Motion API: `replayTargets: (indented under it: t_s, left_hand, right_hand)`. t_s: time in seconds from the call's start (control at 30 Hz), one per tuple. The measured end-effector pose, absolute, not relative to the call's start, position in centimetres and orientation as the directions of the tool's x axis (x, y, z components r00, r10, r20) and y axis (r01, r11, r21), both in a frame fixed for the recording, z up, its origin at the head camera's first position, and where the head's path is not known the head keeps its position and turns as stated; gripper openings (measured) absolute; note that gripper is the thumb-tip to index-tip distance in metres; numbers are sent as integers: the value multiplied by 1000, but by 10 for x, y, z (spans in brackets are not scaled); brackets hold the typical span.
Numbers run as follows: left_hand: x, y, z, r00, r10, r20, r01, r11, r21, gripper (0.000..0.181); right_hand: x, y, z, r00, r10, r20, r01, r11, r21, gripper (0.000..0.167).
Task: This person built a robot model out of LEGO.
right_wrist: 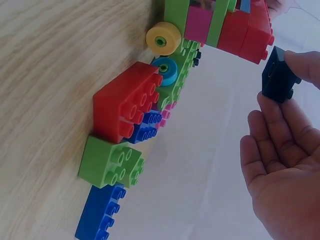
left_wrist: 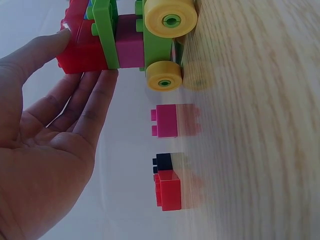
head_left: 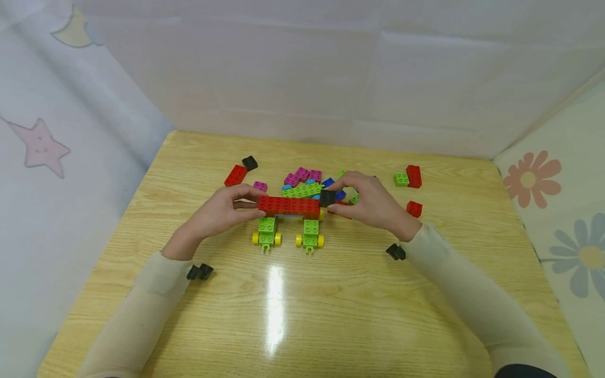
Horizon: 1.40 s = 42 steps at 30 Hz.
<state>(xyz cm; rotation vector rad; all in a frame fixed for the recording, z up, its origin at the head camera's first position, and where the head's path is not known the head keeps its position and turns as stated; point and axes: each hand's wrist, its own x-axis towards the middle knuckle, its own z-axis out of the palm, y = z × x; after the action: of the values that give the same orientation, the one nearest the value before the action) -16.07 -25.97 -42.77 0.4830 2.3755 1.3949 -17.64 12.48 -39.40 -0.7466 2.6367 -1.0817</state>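
My left hand (head_left: 215, 214) holds the left end of a row of red toy building bricks (head_left: 289, 207), thumb on the near side and fingers behind. These red bricks top a build of green and magenta bricks on green wheeled bases (left_wrist: 157, 47) with yellow wheels (left_wrist: 164, 76). Just off the row's right end, my right hand (head_left: 371, 199) pinches a small black brick (right_wrist: 276, 75) between thumb and fingertips. In the right wrist view a narrow gap shows between the black brick and the red ones. The build's inner parts are partly hidden in the head view.
Behind the build lie a green wheeled plate (head_left: 302, 190), magenta bricks (head_left: 302, 174) and blue bricks (right_wrist: 100, 212). Red bricks (head_left: 414, 177) and a green brick (head_left: 401, 180) lie at the right. Another red brick (head_left: 235, 176) and a black brick (head_left: 250, 163) are back left.
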Motion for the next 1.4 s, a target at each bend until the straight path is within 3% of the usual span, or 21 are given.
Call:
replayTargets:
  t_s: [0.47, 1.4]
  left_hand:
    - [-161, -260, -428, -881, 458, -116, 127, 466, 876, 43]
    - [-160, -260, -428, -882, 451, -134, 99, 456, 884, 45]
  right_hand:
    - [-173, 118, -393, -849, -527, -36, -343, 602, -722, 42]
    - [-171, 108, -385, -804, -595, 18, -467, 612, -638, 35]
